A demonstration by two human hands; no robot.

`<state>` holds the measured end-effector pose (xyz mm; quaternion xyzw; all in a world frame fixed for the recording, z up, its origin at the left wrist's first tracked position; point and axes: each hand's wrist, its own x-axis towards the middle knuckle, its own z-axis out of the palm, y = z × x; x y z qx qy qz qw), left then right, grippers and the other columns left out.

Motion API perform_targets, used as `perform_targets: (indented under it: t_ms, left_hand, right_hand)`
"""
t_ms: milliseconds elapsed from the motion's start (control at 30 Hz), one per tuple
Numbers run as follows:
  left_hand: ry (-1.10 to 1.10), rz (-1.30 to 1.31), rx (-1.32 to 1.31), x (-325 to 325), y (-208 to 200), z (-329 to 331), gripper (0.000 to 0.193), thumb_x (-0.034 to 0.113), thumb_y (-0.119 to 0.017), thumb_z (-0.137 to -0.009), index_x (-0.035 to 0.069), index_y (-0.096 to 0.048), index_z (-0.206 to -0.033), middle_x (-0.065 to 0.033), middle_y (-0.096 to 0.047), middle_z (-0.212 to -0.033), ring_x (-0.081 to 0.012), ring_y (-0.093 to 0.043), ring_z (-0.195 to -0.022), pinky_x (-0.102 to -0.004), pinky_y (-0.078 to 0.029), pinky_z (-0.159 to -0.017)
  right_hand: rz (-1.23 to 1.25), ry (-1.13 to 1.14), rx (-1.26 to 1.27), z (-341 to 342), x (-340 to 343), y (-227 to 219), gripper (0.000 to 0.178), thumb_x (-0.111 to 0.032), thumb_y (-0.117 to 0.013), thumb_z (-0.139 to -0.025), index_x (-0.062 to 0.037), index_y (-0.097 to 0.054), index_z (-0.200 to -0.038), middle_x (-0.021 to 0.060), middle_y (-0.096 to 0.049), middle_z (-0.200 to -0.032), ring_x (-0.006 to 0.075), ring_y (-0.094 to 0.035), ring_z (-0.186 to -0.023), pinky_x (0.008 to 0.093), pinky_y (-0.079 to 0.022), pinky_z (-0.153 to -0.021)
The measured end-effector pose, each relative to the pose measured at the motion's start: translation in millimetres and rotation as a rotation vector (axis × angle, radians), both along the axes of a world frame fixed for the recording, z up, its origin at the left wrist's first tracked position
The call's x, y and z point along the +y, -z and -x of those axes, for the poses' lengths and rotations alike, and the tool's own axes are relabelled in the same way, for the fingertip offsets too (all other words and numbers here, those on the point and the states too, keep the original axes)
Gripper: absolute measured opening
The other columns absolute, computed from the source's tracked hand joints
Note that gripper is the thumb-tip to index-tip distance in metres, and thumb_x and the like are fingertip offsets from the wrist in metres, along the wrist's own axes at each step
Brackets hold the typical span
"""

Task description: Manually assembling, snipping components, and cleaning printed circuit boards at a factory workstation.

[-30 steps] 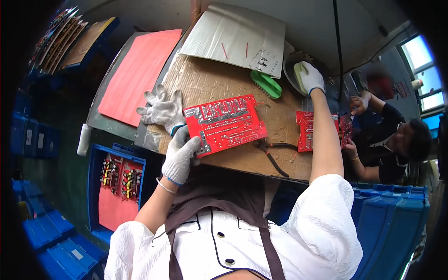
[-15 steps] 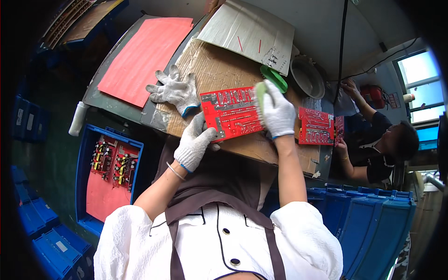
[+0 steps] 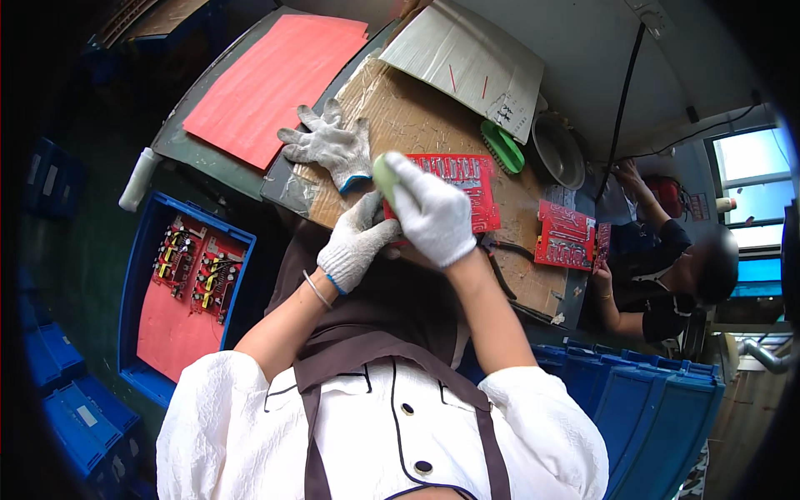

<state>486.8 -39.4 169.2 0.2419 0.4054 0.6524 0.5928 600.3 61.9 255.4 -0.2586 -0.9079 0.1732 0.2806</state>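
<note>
My left hand, in a white knit glove, is closed on the left end of a red circuit board. The board lies solder side up over the cardboard. Above its left end, my gloved right hand grips a light green brush; its bristles are hidden. That hand covers much of the board's left half. Another green brush rests farther back on the cardboard. Just beyond my left hand lies a loose grey-white glove. Black-handled pliers lie beside my right wrist, partly hidden.
A second red board lies at right, near a co-worker's hand. Behind are a grey panel and a metal basin. A pink sheet covers the table's left. Below it stands a blue crate holding boards.
My right hand has swept the brush leftward across the board, from its right end to its left end. The pliers and the board's right part have come into sight.
</note>
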Motion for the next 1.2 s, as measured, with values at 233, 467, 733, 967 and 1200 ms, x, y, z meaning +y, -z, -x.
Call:
perform_targets:
  t_ms: [233,467,733,967,1200]
  left_hand:
    - [-0.055,-0.132,0.029,6,12,4,0.063,0.009,-0.07,-0.091,0.001,-0.045,-0.148,-0.0085,-0.064,-0.126,-0.0142,-0.064,-0.107,-0.0311,-0.056,-0.088]
    - [0.012,-0.062,-0.083,8,-3,11,0.064,0.01,-0.073,-0.087,0.002,-0.049,-0.146,-0.009,-0.063,-0.13,-0.0163,-0.062,-0.11,-0.0312,-0.053,-0.094]
    - [-0.007,-0.086,-0.229,6,9,5,0.065,0.002,-0.075,-0.086,-0.002,-0.049,-0.146,-0.0103,-0.065,-0.128,-0.0187,-0.063,-0.117,-0.0339,-0.053,-0.099]
    - [0.022,-0.084,-0.173,6,1,5,0.068,0.001,-0.074,-0.086,-0.001,-0.047,-0.148,-0.0125,-0.064,-0.129,-0.0191,-0.062,-0.118,-0.0326,-0.053,-0.099]
    - [0.041,-0.106,-0.303,5,-3,9,0.066,-0.002,-0.073,-0.084,0.003,-0.05,-0.146,-0.0087,-0.063,-0.132,-0.0188,-0.063,-0.12,-0.0331,-0.053,-0.103]
  right_hand:
    - [-0.021,-0.034,0.009,-2,-11,5,0.033,-0.015,-0.067,-0.096,-0.0103,-0.072,-0.127,0.0206,-0.075,-0.108,0.0322,-0.076,-0.096,0.0365,-0.06,-0.087]
    - [-0.086,0.047,-0.077,-12,28,7,0.036,-0.02,-0.071,-0.093,-0.0146,-0.071,-0.129,0.0197,-0.074,-0.093,0.0347,-0.074,-0.076,0.0404,-0.06,-0.069]
    - [-0.173,-0.02,-0.145,-13,31,-4,0.037,-0.016,-0.071,-0.091,-0.015,-0.072,-0.129,0.0187,-0.074,-0.097,0.0326,-0.075,-0.079,0.0394,-0.06,-0.073]
    - [-0.335,-0.079,-0.272,-8,48,-10,0.038,-0.014,-0.071,-0.09,-0.0176,-0.071,-0.128,0.0119,-0.072,-0.082,0.0282,-0.071,-0.067,0.0391,-0.058,-0.062]
    - [-0.449,-0.316,-0.3,5,31,-11,0.038,-0.016,-0.068,-0.088,-0.0209,-0.071,-0.126,0.0082,-0.071,-0.085,0.0242,-0.071,-0.066,0.0377,-0.056,-0.057]
